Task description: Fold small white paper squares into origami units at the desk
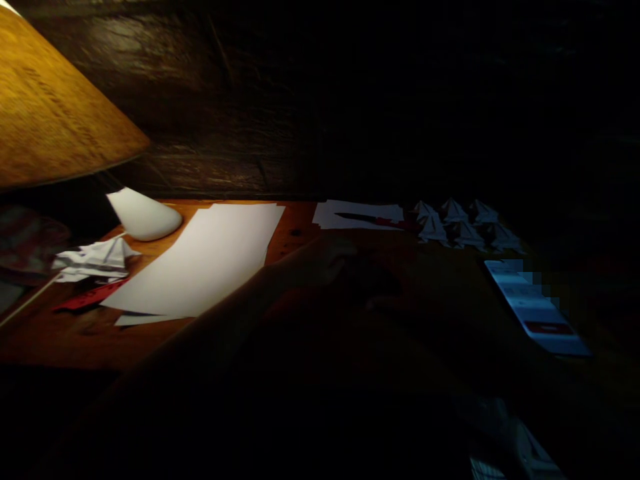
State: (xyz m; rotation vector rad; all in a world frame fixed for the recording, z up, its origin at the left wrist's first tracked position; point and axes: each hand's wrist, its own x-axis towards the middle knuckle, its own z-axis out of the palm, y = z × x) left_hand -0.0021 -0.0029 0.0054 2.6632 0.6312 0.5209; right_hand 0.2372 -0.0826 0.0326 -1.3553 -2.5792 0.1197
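My left hand (333, 257) reaches in from the lower left over the wooden table, just right of a stack of white paper sheets (200, 260). Close beside it is my right hand (387, 300), a faint shape in deep shadow. The fingers of both hands are lost in the dark, and whatever may lie between them is hidden. Beyond the hands, a knife (367, 219) with a dark blade and red handle rests on smaller white sheets (327, 217). Several folded paper pieces (467, 233) stand in two rows at the back right.
A phone (537, 307) with a lit screen lies at the right. At the left, a lampshade (60, 120) hangs over a white lamp base (147, 217). Near that base lie a folded, creased paper (97, 260) and a flat red strip (90, 297). A dark wall (210, 133) closes off the back.
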